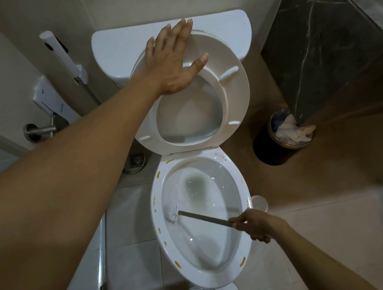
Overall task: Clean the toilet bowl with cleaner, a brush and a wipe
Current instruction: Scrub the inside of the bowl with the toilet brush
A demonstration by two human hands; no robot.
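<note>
The white toilet bowl stands below me, its rim dotted with yellow-brown marks. The seat is raised against the tank. My left hand lies flat with straight fingers on the top of the raised seat. My right hand grips the end of the grey handle of a toilet brush. Its white bristle head sits against the left inner wall of the bowl, above the water.
A black bin full of paper stands right of the toilet beside a dark marble pillar. A bidet sprayer hangs on the left wall. A white brush holder sits by the bowl. A floor drain lies at left.
</note>
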